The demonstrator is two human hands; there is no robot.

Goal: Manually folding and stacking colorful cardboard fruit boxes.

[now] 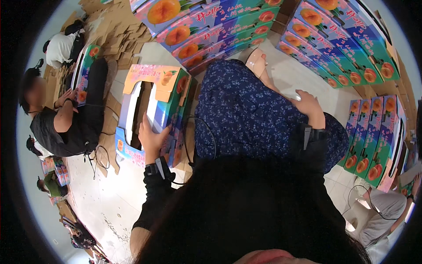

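Note:
To my left stands a colourful peach-printed carton (173,103). A long dark opening runs along its top between white inner flaps and orange and blue end flaps. My left hand (153,137) rests on the near part of the carton's top, fingers stretched and thumb apart, beside the opening. My right hand (306,105) lies on my knee over a dark blue flowered skirt (246,114), its fingers loosely extended with nothing in them. Both wrists wear black bands with small devices.
Stacked peach cartons (220,31) rise ahead, with another stack (338,44) at the far right and upright cartons (371,132) nearer. Flattened cardboard (118,26) covers the far-left floor. A person (66,123) at left handles a carton; another (382,211) sits right. A black cable (206,119) crosses beside me.

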